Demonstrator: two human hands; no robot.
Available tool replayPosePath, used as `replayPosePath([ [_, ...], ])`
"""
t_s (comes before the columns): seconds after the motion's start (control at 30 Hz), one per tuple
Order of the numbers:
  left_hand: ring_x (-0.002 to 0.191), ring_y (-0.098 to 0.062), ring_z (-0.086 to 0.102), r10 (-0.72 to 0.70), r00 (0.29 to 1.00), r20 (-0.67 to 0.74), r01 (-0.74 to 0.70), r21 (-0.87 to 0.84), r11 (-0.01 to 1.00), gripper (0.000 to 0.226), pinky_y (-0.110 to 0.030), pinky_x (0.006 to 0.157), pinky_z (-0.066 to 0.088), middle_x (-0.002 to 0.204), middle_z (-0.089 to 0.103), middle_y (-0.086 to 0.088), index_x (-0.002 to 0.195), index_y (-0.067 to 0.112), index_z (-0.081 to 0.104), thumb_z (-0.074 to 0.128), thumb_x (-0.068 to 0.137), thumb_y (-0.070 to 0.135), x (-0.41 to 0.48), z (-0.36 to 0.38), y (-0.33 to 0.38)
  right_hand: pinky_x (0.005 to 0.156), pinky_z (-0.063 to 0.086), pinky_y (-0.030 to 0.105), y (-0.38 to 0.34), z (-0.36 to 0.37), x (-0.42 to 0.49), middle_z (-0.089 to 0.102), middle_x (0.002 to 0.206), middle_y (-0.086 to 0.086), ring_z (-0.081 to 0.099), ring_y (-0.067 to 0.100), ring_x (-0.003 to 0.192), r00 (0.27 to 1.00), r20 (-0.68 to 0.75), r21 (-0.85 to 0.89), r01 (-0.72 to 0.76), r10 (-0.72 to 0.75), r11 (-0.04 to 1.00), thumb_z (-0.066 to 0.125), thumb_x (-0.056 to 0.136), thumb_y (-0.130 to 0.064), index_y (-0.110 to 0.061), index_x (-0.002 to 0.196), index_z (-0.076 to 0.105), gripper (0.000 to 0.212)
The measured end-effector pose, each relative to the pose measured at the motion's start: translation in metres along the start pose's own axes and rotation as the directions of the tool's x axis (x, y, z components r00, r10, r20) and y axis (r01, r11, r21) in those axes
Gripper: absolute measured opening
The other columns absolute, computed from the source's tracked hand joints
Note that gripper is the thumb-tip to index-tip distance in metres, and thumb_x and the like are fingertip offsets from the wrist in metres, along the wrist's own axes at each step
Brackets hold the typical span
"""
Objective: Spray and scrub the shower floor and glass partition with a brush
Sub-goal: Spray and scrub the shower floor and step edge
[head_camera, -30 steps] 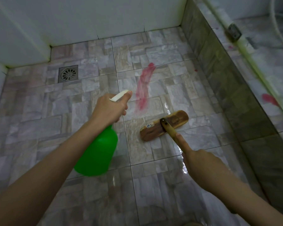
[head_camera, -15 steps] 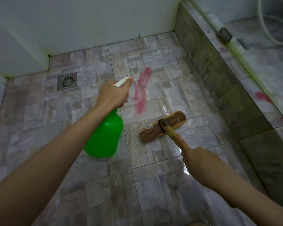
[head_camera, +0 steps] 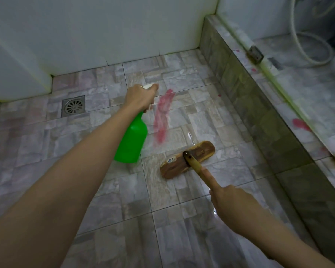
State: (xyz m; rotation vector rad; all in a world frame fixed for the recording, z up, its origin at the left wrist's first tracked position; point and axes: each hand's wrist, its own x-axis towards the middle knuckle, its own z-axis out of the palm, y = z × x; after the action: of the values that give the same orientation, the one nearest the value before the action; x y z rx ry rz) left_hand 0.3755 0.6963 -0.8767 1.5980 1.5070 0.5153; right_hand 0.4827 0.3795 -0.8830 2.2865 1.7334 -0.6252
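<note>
My left hand [head_camera: 138, 97] grips the white trigger head of a green spray bottle [head_camera: 132, 141], held out over the tiled shower floor [head_camera: 89, 132] with its nozzle pointing toward a red smear [head_camera: 161, 117]. My right hand [head_camera: 232, 206] holds the handle of a wooden scrub brush [head_camera: 188, 158], index finger stretched along the handle. The brush head lies flat on a wet tile, just below and right of the smear. The glass partition [head_camera: 278, 88] runs along the raised ledge on the right.
A metal floor drain [head_camera: 73, 106] sits at the back left. White walls close the back and left. A tiled step [head_camera: 259, 113] rises on the right, with red spots [head_camera: 300, 123] on its top and a white hose [head_camera: 306, 45] beyond the glass.
My left hand has carried the spray bottle farther forward and up toward the red smear. The brush and my right hand have stayed about where they were.
</note>
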Motion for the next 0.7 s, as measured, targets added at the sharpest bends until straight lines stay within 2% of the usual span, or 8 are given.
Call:
replayPosePath([
  [0.1,0.055,-0.019,0.066,0.002,1.000,-0.010,-0.002,-0.032,0.999,0.040,-0.024,0.045,0.044,0.074,0.071,-0.007,0.086,0.007,0.066,0.060,0.091,0.046,0.010,0.004,0.006,0.043,0.029,0.024,0.000,0.000,-0.002,0.039,0.061,-0.004,0.038,0.011,0.048,1.000,-0.018,0.005,0.012,-0.012,1.000,0.033,0.102,-0.024,-0.042,0.133,-0.043,0.084],
  [0.23,0.065,-0.027,0.072,-0.008,1.000,-0.016,0.008,-0.013,1.000,0.037,-0.027,0.054,0.049,0.080,0.076,-0.012,0.074,0.012,0.062,0.059,0.092,0.044,0.021,0.008,0.011,0.044,0.028,0.025,0.002,0.003,0.000,0.035,0.062,-0.004,0.034,0.011,0.049,1.000,-0.006,-0.005,-0.016,0.016,1.000,0.033,0.102,-0.024,-0.040,0.139,-0.036,0.080],
  [0.33,0.043,-0.018,0.061,-0.015,0.999,-0.041,0.017,0.044,0.999,0.051,-0.023,0.051,0.046,0.063,0.071,-0.008,0.081,0.002,0.072,0.055,0.091,0.049,0.027,0.007,0.013,0.045,0.029,0.028,0.002,0.006,0.002,0.031,0.062,-0.003,0.029,0.012,0.048,0.999,0.001,-0.023,-0.035,0.035,0.999,0.032,0.102,-0.024,-0.036,0.143,-0.032,0.077],
  [0.37,0.042,-0.017,0.059,-0.014,0.999,-0.043,0.016,0.048,0.999,0.052,-0.023,0.051,0.046,0.062,0.070,-0.008,0.081,0.001,0.072,0.054,0.091,0.049,0.028,0.007,0.013,0.045,0.027,0.028,0.003,0.007,0.003,0.030,0.062,-0.003,0.029,0.012,0.048,0.999,0.004,-0.025,-0.037,0.037,0.999,0.033,0.102,-0.024,-0.036,0.144,-0.031,0.077],
  [0.5,0.058,-0.025,0.067,-0.009,1.000,0.014,0.009,0.050,0.999,0.045,-0.026,0.052,0.048,0.074,0.075,-0.013,0.075,0.006,0.068,0.057,0.093,0.046,0.026,0.011,0.012,0.043,0.024,0.025,0.004,0.007,0.003,0.032,0.063,-0.004,0.031,0.011,0.049,0.999,0.008,-0.025,-0.044,0.044,0.999,0.035,0.101,-0.022,-0.035,0.144,-0.030,0.079],
  [0.63,0.046,-0.018,0.061,-0.007,1.000,-0.006,0.007,0.065,0.998,0.043,-0.024,0.047,0.043,0.068,0.071,-0.009,0.083,0.004,0.068,0.058,0.092,0.044,0.015,0.010,0.014,0.043,0.027,0.024,0.005,0.002,0.003,0.036,0.063,-0.004,0.036,0.011,0.049,1.000,0.007,-0.023,-0.027,0.028,0.999,0.036,0.101,-0.021,-0.038,0.141,-0.035,0.083],
  [0.7,0.050,-0.019,0.063,-0.012,1.000,0.029,0.011,0.044,0.999,0.040,-0.025,0.048,0.045,0.067,0.069,-0.008,0.084,0.005,0.066,0.060,0.093,0.043,0.004,0.009,0.013,0.045,0.034,0.025,0.006,0.003,0.002,0.043,0.065,-0.003,0.042,0.011,0.052,1.000,0.017,0.015,-0.005,0.005,1.000,0.037,0.100,-0.021,-0.039,0.140,-0.035,0.084],
])
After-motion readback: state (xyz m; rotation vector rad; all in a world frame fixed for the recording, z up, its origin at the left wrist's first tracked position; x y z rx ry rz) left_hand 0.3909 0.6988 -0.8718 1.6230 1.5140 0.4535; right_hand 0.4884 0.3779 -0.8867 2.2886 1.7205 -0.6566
